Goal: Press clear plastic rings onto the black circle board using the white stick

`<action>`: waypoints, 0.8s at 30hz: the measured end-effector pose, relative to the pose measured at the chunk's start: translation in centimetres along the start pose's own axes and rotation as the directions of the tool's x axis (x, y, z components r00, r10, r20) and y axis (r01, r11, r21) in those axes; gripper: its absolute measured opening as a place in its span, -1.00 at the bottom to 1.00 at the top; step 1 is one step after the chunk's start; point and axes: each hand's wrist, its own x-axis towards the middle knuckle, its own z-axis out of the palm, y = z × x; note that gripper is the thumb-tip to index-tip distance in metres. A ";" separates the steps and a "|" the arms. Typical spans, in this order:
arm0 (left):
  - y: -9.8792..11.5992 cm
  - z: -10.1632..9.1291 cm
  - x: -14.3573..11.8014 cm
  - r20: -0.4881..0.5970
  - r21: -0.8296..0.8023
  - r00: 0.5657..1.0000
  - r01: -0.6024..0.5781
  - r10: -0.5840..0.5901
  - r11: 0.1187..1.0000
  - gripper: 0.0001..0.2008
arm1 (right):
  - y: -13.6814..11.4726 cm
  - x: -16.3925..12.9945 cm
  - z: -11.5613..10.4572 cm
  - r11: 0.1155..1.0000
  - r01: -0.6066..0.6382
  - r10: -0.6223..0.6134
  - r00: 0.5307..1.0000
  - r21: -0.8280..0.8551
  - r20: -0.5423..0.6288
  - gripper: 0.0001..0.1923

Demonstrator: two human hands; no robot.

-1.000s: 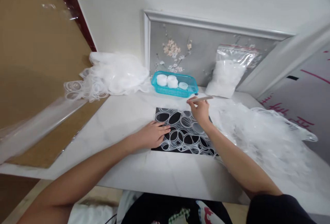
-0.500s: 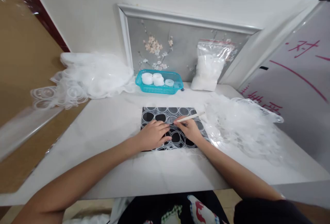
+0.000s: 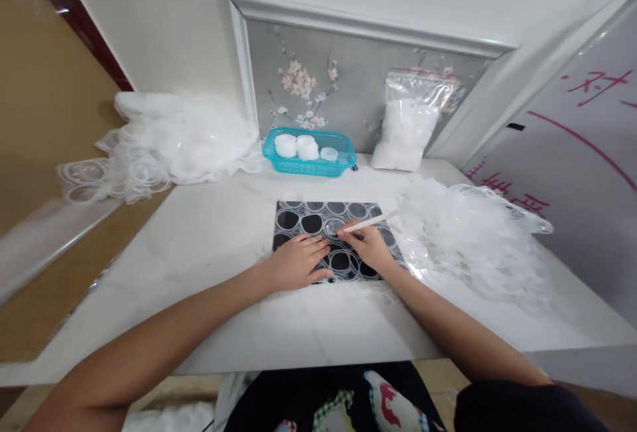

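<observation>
A clear sheet of round cut-outs point(image 3: 312, 223) lies over a dark board on the table, with black showing through several of its circles. My left hand point(image 3: 300, 263) rests flat on the lower left of this sheet, fingers stretched out. A slim white pen-like tool point(image 3: 371, 222) is pinched in my right hand point(image 3: 367, 246), its back end pointing up to the right. Its tip is at the edge of a greyish circle point(image 3: 333, 227) near the sheet's middle; the tip itself is too small to make out.
Behind the sheet stands a blue plastic basket point(image 3: 309, 168) with white round stacks point(image 3: 286, 146). A zip bag point(image 3: 405, 130) of white pieces leans on the wall. Heaps of clear film lie at left point(image 3: 184, 143) and right point(image 3: 468, 239). A marked whiteboard point(image 3: 572, 146) stands at right.
The view has tilted slightly, so things sit a little higher in the picture. My right hand and the tool have shifted slightly along the circle, which shows more plainly. My left hand stays put.
</observation>
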 end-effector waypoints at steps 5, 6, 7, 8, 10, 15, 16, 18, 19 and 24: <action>-0.1 0.0 0.0 0.002 -0.027 1.000 0.003 -0.003 1.000 -0.45 | 0.0 -0.5 0.1 0.966 0.121 -0.121 0.993 -0.230 0.014 -0.80; -0.1 0.0 0.0 0.001 -0.036 1.000 0.005 -0.005 0.999 -0.45 | -0.2 -0.9 0.2 0.930 0.177 -0.178 0.984 -0.323 0.027 -0.81; -0.2 -0.1 0.0 -0.001 -0.046 1.000 0.009 -0.009 0.999 -0.44 | -0.4 -1.3 0.5 0.877 0.238 -0.238 0.970 -0.418 0.055 -0.81; -0.2 -0.2 0.1 -0.002 -0.056 1.000 0.012 -0.012 0.998 -0.44 | -0.6 -1.7 0.7 0.812 0.297 -0.290 0.952 -0.503 0.094 -0.80; -0.2 -0.4 0.1 0.006 -0.071 1.000 0.019 -0.018 0.997 -0.44 | -1.0 -1.7 0.8 0.688 0.389 -0.350 0.917 -0.613 0.190 -0.77; 0.0 -0.7 0.2 0.047 -0.069 0.998 0.046 -0.043 0.997 -0.45 | -1.3 3.1 -2.5 0.707 0.220 -0.291 0.957 -0.672 0.007 -0.76; 0.0 -0.7 0.2 0.053 -0.071 0.997 0.052 -0.048 0.996 -0.45 | -1.1 4.2 -3.7 0.746 0.134 -0.272 0.956 -0.653 -0.114 -0.77; -0.1 -0.9 0.3 0.070 -0.080 0.996 0.063 -0.057 0.995 -0.45 | -0.8 5.6 -5.8 0.830 0.069 -0.219 0.953 -0.553 -0.210 -0.80; -0.2 -1.1 0.4 0.080 -0.086 0.995 0.070 -0.063 0.994 -0.46 | -0.6 5.6 -6.6 0.858 0.073 -0.203 0.958 -0.508 -0.205 -0.80; -0.3 -2.6 1.6 0.145 -0.119 0.985 0.111 -0.094 0.987 -0.59 | 0.6 1.9 -6.3 0.922 0.080 -0.131 0.985 -0.379 -0.110 -0.77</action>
